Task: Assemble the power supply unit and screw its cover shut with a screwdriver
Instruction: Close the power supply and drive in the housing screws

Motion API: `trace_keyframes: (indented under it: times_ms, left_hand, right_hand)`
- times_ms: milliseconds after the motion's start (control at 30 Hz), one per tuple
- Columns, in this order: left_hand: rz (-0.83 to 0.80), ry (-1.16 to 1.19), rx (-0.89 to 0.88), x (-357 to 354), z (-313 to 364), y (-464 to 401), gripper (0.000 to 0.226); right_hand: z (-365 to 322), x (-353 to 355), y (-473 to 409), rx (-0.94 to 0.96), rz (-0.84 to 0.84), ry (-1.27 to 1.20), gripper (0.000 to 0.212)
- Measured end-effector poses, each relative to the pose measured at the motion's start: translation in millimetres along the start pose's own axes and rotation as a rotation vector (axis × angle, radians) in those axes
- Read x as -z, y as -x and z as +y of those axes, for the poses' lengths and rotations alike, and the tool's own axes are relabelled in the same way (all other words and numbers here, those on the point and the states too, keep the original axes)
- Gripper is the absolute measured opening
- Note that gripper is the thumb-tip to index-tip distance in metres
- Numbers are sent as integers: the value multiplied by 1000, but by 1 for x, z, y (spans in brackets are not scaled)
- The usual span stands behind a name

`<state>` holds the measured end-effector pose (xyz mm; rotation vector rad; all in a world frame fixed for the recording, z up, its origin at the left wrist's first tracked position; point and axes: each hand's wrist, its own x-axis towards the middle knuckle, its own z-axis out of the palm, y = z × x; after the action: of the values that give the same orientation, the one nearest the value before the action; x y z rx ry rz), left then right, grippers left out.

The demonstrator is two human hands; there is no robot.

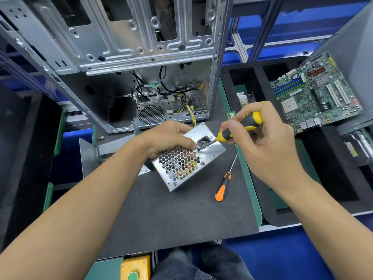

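A silver power supply unit (210, 154) with a honeycomb vent and a black mains socket lies tilted on the dark mat. My left hand (167, 138) grips its far left side, with the thumb near the socket. My right hand (262, 138) holds a yellow-and-black screwdriver (240, 126) by the handle. Its shaft slants down to the left, and the tip meets the unit's face just below the socket, beside my left thumb.
An orange-handled screwdriver (223, 186) lies on the mat (171, 215) right of the unit. An open metal computer case (141, 57) with loose cables stands behind. A motherboard (316, 93) rests in a black foam tray (333, 178) at right. A yellow button box (135, 267) sits at the bottom edge.
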<state>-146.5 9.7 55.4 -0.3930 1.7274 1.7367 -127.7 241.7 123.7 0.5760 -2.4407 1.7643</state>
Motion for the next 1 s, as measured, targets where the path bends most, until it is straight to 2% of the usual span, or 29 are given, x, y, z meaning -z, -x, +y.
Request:
trace_keyframes:
  times_ms: [1000]
  left_hand:
    - [8,-27,25,-1,2,-1,26]
  right_hand:
    - [4,-2,11,-5,54,-44,13]
